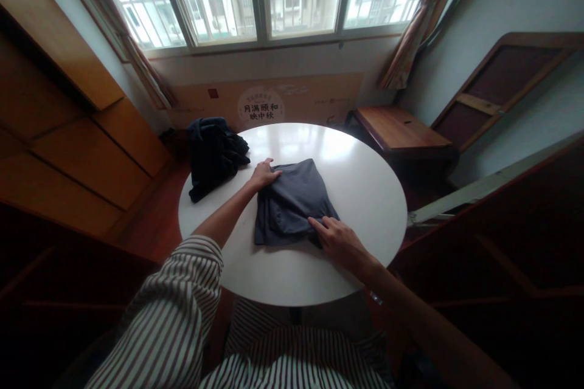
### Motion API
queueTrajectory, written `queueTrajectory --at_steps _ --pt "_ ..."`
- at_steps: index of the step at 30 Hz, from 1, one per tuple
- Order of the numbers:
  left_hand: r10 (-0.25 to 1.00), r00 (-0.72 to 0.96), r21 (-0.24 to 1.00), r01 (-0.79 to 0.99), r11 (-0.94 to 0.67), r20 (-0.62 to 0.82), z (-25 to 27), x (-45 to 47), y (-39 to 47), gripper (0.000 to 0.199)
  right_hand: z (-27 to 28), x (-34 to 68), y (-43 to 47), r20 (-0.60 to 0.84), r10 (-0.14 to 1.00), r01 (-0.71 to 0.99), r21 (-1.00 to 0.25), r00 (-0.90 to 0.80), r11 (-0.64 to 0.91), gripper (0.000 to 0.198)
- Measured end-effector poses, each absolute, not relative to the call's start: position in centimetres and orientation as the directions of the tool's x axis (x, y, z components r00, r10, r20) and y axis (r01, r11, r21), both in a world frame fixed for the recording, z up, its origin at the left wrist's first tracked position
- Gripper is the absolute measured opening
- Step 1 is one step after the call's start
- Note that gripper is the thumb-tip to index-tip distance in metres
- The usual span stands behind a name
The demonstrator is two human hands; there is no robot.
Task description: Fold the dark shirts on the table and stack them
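On the middle of the white tabletop [374, 194], I have the grey cloth [298, 191] lying nearly flat in layers, with some creases toward its near side. A dark cloth heap [212, 155] sits at ten o'clock, apart from it. The step in hand, I judge, is pressing and straightening those layers. To do it well, I would anchor the ten o'clock edge lightly with the left hand [263, 175] and ease the creases out toward four o'clock with the right hand [340, 242]. Slow, even pressure seems best to me, since soft fabric like this could slide or bunch if pushed hard.

As for pose, my left hand rests palm down at the cloth's ten o'clock edge, thumb and forefinger spread apart. Its forearm [232, 213] reaches up from seven o'clock, out of a striped sleeve [182, 292]. My right hand touches the cloth near four o'clock, forefinger stretched along the fabric toward ten; the other fingers curl lower, and I cannot tell whether they and the thumb pinch the edge. The bare right forearm [410, 310] slants in from between four and five o'clock.
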State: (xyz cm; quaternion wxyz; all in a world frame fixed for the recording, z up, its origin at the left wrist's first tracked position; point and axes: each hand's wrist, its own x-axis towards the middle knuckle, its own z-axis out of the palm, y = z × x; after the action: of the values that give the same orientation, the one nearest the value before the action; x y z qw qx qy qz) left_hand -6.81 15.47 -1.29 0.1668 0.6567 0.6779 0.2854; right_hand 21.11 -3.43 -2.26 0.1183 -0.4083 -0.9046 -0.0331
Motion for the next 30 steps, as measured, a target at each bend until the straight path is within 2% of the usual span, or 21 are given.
queueTrajectory --at_steps 3,6,10,13,17,22,25,27,29,30 --pt "0.989 -0.121 0.654 0.756 0.034 0.089 -1.4 -7.4 16.1 0.037 -2.7 21.2 -3.2 0.275 0.715 0.738 -0.027 -0.643 0.675 0.043" --pt "0.985 -0.149 0.69 0.722 0.05 0.084 -1.6 -8.3 16.5 0.02 -3.2 21.2 -3.0 0.373 0.668 0.723 0.01 -0.644 0.691 0.041" --pt "0.971 -0.213 0.746 0.663 0.063 0.107 -1.9 -9.2 16.8 0.024 -3.6 21.1 -3.0 0.527 0.583 0.689 0.008 -0.618 0.724 0.033" --pt "0.948 -0.268 0.783 0.622 0.034 0.171 -1.9 -9.3 17.2 0.027 -3.7 21.0 -2.9 0.591 0.522 0.651 0.007 -0.615 0.759 0.03" --pt "0.912 -0.34 0.804 0.594 0.019 0.23 -2.0 -9.1 17.7 0.028 -3.8 21.1 -2.8 0.604 0.486 0.615 0.01 -0.632 0.788 0.029" --pt "0.917 -0.331 0.772 0.635 0.043 0.221 -2.0 -8.7 16.9 0.024 -3.7 21.1 -3.2 0.574 0.523 0.631 -0.013 -0.631 0.776 0.024" --pt "0.916 -0.233 0.682 0.729 -0.059 0.327 -1.1 -8.5 14.9 0.025 -3.2 20.9 -3.6 0.592 0.524 0.642 -0.015 -0.612 0.767 0.024" --pt "0.916 -0.038 0.555 0.806 -0.209 0.4 -0.3 -8.4 12.9 0.022 -2.7 20.5 -3.7 0.589 0.511 0.635 0.004 -0.626 0.773 0.027" --pt "0.908 0.177 0.434 0.833 -0.344 0.38 0.2 -8.5 10.5 0.022 -1.9 19.6 -3.7 0.553 0.498 0.618 0.038 -0.668 0.786 0.03" --pt "0.909 0.239 0.412 0.831 -0.373 0.342 0.2 -8.6 9.4 0.021 -1.5 19.0 -3.7 0.521 0.492 0.605 0.059 -0.697 0.794 0.031"
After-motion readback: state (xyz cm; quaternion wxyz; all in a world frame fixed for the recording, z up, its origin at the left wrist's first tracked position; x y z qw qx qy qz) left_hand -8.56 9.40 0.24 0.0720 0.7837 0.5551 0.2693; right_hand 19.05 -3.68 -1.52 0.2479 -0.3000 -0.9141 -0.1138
